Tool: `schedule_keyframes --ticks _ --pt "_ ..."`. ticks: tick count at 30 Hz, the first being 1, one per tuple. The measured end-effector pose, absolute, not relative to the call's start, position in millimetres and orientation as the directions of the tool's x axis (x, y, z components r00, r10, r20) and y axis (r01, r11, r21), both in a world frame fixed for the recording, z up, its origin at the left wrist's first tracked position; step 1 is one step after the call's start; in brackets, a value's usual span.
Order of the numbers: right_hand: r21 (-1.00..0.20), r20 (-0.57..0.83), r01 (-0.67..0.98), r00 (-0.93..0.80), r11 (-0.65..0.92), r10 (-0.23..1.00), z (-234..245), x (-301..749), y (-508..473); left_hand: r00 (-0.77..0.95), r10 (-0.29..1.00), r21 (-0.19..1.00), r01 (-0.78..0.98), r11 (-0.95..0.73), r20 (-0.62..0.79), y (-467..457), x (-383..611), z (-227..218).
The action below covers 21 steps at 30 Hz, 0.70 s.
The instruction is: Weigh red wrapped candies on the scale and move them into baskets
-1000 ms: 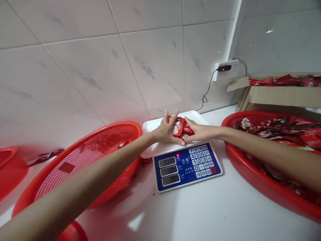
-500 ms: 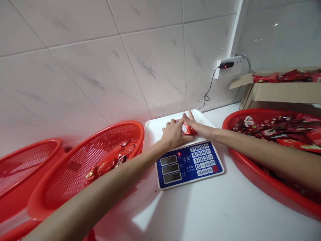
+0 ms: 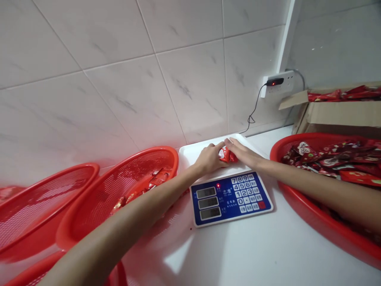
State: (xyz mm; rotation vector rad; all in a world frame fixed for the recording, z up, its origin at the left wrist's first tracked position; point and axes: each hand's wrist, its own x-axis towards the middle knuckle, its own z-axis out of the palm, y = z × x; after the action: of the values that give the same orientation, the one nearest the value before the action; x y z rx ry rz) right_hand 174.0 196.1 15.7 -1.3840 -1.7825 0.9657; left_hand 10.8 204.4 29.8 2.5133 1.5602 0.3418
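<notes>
Atop scale tray [image 3: 193,155] — red packets [image 3: 226,155], left hand [image 3: 208,158], right hand [image 3: 244,153]

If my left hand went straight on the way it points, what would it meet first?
The left hand would probably meet the small red packets on the white tray first; it looks right against them, though depth is hard to judge.

Left hand [image 3: 208,158], right hand [image 3: 243,153] reaching inward, nearly meeting.
</notes>
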Motion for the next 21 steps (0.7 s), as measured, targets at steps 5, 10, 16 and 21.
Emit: schedule_keyframes --ticks 5,10,16,21 --pt "-0.956 0.074 0.284 0.005 0.07 0.997 13 175 206 0.465 0.869 0.331 0.804 -0.494 0.169 202 4 31" --pt "-0.952 0.2 0.242 0.035 0.186 0.979 12 178 210 0.488 0.852 0.439 0.734 -0.518 0.189 213 -7 39" --pt "-0.952 0.247 0.207 0.092 0.224 0.965 20 178 204 0.45 0.864 0.603 0.632 -0.486 0.224 225 -35 77" --pt "-0.954 0.287 0.121 0.124 0.273 0.95 18 176 204 0.194 0.91 0.562 0.734 -0.382 0.366 212 -112 106"
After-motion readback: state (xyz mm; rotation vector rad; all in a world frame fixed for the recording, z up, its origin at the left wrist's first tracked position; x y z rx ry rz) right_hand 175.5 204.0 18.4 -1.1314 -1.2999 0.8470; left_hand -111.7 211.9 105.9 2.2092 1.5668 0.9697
